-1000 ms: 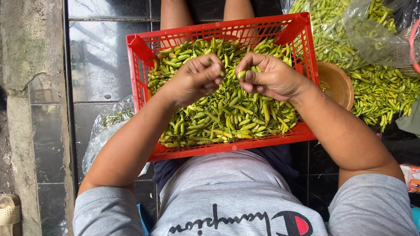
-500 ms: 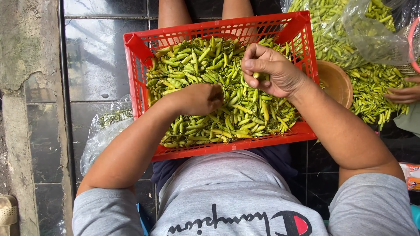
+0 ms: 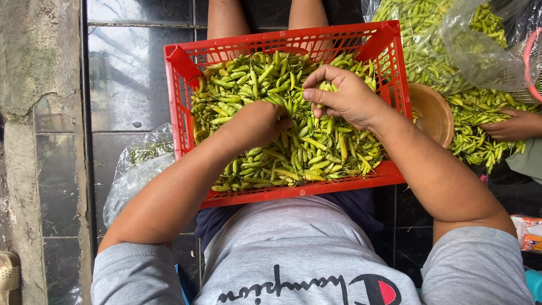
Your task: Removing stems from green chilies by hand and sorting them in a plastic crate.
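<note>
both hands (image 3: 257,121) (image 3: 344,96) perhaps gripping chilies (image 3: 316,149), red crate (image 3: 179,121)

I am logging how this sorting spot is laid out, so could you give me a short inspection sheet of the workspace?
Surface: dark glossy floor tiles, concrete strip on one side.
Job's things: red crate on the lap, full of green chillies.
Clutter: clear bag of stems; brown bowl; loose chilli heap in plastic.
Hands: left hand dug into the chillies; right hand pinching a few chillies.
Cables: nothing seen.
Surroundings: another person's hand on the loose heap.
</note>
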